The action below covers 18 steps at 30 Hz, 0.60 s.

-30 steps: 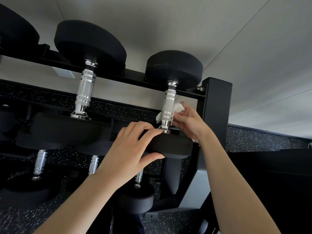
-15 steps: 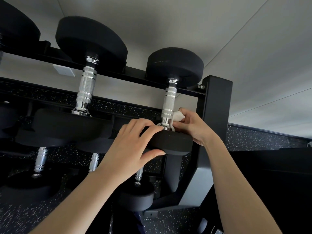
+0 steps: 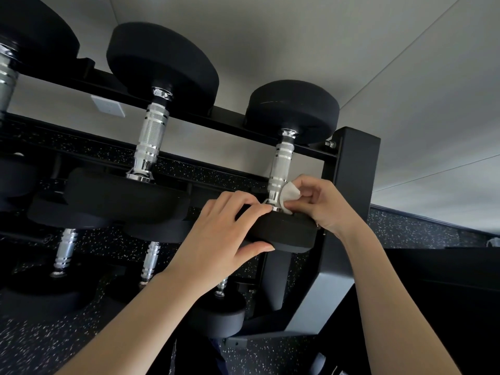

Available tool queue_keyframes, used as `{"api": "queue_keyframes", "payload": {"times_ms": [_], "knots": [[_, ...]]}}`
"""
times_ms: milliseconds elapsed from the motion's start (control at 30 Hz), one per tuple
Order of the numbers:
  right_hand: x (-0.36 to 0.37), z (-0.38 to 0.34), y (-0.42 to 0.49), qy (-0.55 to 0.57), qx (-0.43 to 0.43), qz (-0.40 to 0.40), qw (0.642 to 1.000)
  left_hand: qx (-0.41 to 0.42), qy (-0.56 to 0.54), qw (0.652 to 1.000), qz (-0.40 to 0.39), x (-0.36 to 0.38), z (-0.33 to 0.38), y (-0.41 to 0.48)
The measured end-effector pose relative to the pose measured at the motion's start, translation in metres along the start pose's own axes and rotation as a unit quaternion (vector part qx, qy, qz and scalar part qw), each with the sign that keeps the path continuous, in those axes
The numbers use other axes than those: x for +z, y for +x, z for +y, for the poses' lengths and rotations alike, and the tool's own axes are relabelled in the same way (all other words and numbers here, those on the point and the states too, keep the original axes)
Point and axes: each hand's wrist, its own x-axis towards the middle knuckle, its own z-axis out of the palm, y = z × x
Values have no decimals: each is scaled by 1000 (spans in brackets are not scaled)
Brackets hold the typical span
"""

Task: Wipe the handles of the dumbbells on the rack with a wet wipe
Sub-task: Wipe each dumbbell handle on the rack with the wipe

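The right hand [image 3: 322, 204] pinches a crumpled white wet wipe [image 3: 290, 194] against the lower end of the knurled chrome handle [image 3: 282, 163] of a small black rubber-headed dumbbell [image 3: 286, 232] at the right end of the black steel rack [image 3: 354, 163]. The left hand [image 3: 224, 236] grips that dumbbell's near head, fingers on top, thumb beneath. A larger black dumbbell [image 3: 151, 139] sits just to its left.

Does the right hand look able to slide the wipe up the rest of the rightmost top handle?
Probably yes. The right hand pinches the wipe at the lower end of the handle; the metal above is bare and unobstructed, with the rack post off to the side.
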Motion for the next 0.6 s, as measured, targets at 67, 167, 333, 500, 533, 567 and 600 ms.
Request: {"api": "queue_keyframes", "payload": {"times_ms": [67, 167, 333, 500, 533, 567, 600], "knots": [[0, -3, 0, -37, -13, -5, 999, -1, -7, 1000, 3, 1, 0, -1], [1, -10, -2, -96, -30, -10, 995, -4, -15, 1000, 7, 3, -1, -1], [7, -17, -3, -159, -47, 9, 986, -14, -59, 998, 8, 4, -2, -3], [9, -27, 2, -228, -52, -14, 972, -25, -111, 993, 20, 5, -5, -5], [10, -31, 5, -261, -50, -27, 964, -27, -121, 992, 22, 5, -6, -5], [11, -35, 8, -297, -48, -41, 953, -29, -131, 991, 24, 4, -7, -5], [12, -38, 11, -331, -46, -54, 941, -29, -139, 990, 26, 4, -7, -4]]}}
